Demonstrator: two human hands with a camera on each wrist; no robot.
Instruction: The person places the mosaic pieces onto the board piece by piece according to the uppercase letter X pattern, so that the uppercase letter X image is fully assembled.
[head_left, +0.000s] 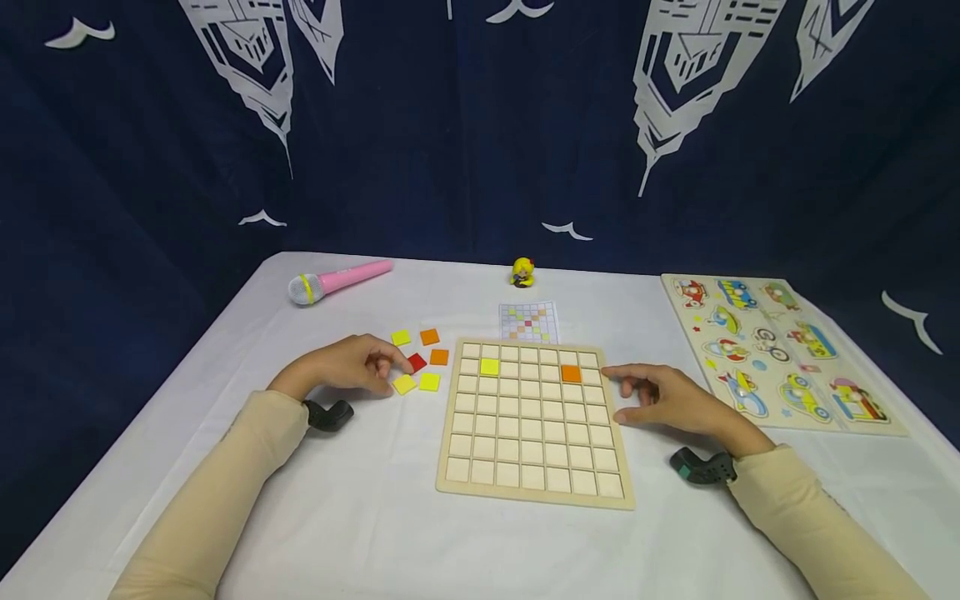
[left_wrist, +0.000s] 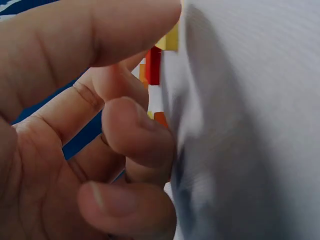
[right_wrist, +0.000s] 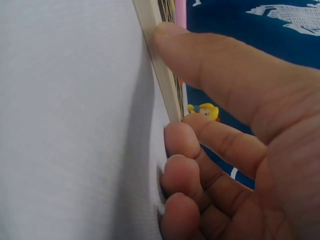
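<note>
A wooden grid board [head_left: 446,417] lies on the white table, with one yellow tile [head_left: 490,367] and one orange tile [head_left: 571,373] in its upper squares. My left hand [head_left: 345,365] is left of the board among loose tiles. Its index fingertip is at a red tile [head_left: 417,362], its thumb close to a yellow tile [head_left: 405,384]; in the left wrist view the other fingers are loosely bent. My right hand [head_left: 667,400] is at the board's right edge. Thumb and index fingertip touch the wooden rim [right_wrist: 165,75] there, while the remaining fingers rest on the cloth.
Beside the red tile lie more yellow and orange tiles [head_left: 438,357]. Behind the board is a printed pattern card [head_left: 528,317], partly covered by it. Farther back stand a yellow-haired figurine [head_left: 522,272] and a pink microphone [head_left: 341,281]. A vehicle puzzle board [head_left: 772,383] lies at right.
</note>
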